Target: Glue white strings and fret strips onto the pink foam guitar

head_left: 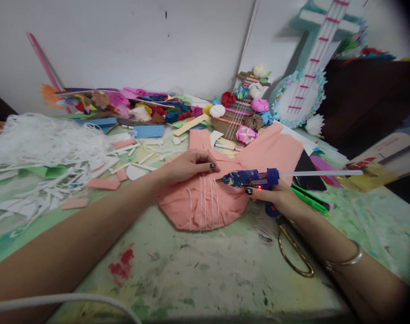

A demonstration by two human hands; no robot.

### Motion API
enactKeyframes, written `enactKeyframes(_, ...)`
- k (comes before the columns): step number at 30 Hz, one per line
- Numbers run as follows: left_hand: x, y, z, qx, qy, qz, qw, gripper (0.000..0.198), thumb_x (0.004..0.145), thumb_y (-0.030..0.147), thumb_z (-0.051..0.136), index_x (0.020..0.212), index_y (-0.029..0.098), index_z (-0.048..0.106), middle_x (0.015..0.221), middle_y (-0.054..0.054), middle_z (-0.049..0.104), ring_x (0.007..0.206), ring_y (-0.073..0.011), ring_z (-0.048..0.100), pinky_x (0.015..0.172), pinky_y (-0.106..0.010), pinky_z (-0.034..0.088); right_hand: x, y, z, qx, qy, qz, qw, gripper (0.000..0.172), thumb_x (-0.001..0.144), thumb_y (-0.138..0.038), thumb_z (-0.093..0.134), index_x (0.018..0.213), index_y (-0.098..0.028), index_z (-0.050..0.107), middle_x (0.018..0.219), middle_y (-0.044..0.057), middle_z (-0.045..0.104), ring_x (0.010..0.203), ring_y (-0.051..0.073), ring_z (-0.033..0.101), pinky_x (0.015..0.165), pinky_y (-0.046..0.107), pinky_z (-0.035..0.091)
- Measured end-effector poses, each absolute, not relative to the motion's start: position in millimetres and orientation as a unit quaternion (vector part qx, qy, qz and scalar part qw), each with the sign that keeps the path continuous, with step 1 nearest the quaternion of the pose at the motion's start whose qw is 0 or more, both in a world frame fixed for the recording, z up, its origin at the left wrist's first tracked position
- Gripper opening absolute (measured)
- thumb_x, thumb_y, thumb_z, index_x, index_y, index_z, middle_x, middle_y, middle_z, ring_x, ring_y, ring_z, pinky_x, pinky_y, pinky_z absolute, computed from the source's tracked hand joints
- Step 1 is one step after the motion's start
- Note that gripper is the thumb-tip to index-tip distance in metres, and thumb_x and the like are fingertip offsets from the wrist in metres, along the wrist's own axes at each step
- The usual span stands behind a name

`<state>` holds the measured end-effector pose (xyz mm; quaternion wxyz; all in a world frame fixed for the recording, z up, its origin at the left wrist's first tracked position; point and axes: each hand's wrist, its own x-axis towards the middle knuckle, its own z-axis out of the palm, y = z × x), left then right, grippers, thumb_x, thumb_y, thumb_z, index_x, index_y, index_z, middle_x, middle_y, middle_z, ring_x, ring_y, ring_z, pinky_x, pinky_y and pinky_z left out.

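Sprawling at far left, a tangled heap of thin white string (pixel 46 140); beside it, strewn salmon-pink foam-like scraps (pixel 103 184) on the paint-stained pale green table (pixel 191 274). Next, my left hand (pixel 193 165), black-nailed, fingers curled, over the upper part of the round-bodied, salmon-pink, paper-covered instrument shape (pixel 235 211). Can't tell from here if I'm pinching anything with it. That shape lies flat mid-table, its short neck pointing away, surface wrinkled, thin white cords (pixel 205 204) running down the body. Behind it, a brown craft instrument (pixel 232 118) ringed with multicoloured paper flowers. Right of the cords, I've got the blue hot-glue gun (pixel 252 178) grasped in my right hand (pixel 281 200), red light lit, nozzle pointing left, near the cords' upper ends and the left fingertips. Translucent glue stick (pixel 323 173) juts out its rear. Salmon-pink paper sheet (pixel 271 153) behind the gun. Gold-handled scissors (pixel 298 256) lie near my right wrist; bright green cutter knife (pixel 311 198) just beyond my forearm. Teal-and-white banjo-shaped craft (pixel 299 96) leans upright at back right.
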<state>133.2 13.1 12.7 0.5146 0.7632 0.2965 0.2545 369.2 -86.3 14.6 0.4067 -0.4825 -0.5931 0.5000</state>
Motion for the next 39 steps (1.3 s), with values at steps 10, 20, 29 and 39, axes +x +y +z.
enactKeyframes(10,133,12,13,0.762,0.302,0.255,0.513,0.019,0.085,0.026,0.059,0.091,0.01,0.067,0.093,-0.01,0.07,0.065,-0.0085,0.053,0.061,-0.023,0.04,370,-84,9,-0.495,-0.596,0.489,0.4,0.021,0.071,-0.03,0.075,0.091,-0.024,0.074,0.083,0.0,0.073,0.085,0.02,0.066,0.074,0.029,0.051)
enactKeyframes(20,133,14,12,0.763,0.298,0.257,0.514,0.019,0.085,0.025,0.058,0.092,0.01,0.068,0.094,-0.01,0.07,0.067,-0.0087,0.054,0.062,-0.023,0.04,371,-88,16,-0.497,-0.592,0.509,0.379,0.019,0.071,-0.028,0.074,0.09,-0.025,0.075,0.086,-0.001,0.073,0.083,0.02,0.064,0.073,0.029,0.05)
enactKeyframes(29,134,13,12,0.764,0.295,0.261,0.512,0.016,0.085,0.023,0.059,0.088,0.01,0.068,0.091,-0.009,0.07,0.07,-0.0096,0.056,0.063,-0.023,0.04,368,-87,17,-0.489,-0.598,0.504,0.387,0.017,0.071,-0.028,0.075,0.087,-0.027,0.076,0.083,-0.001,0.074,0.087,0.021,0.067,0.077,0.031,0.053)
enactKeyframes(39,133,12,14,0.765,0.3,0.258,0.508,0.018,0.085,0.024,0.058,0.09,0.01,0.068,0.09,-0.008,0.07,0.066,-0.0085,0.055,0.061,-0.023,0.04,373,-83,6,-0.455,-0.624,0.502,0.391,0.022,0.076,-0.034,0.073,0.098,-0.029,0.074,0.109,-0.001,0.072,0.11,0.022,0.063,0.098,0.034,0.047)
